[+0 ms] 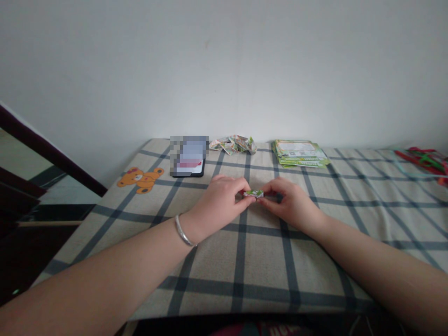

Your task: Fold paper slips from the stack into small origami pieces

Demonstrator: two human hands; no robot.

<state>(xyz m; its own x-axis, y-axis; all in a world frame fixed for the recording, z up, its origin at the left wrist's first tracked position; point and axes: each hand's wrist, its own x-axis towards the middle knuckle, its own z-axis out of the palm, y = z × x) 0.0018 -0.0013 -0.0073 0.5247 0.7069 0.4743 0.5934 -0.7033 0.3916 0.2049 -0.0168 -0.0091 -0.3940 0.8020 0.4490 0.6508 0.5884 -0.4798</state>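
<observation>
Between my two hands is a small folded piece of printed paper [253,193], green and white, held just above the checked tablecloth. My left hand [227,196], with a silver bangle at its wrist, pinches the paper's left end between thumb and fingers. At the other end, my right hand [285,198] pinches it the same way. Fingertips cover part of the paper, so its full shape is hidden. Beyond my hands lie several folded printed paper pieces [234,144] and a stack of green printed sheets [300,154].
A phone [189,156] with a blurred screen lies at the back left. Left of it is an orange bear picture [140,179]. Red and green items [425,161] sit at the far right. The checked tablecloth [262,268] reaches back to a white wall [224,70].
</observation>
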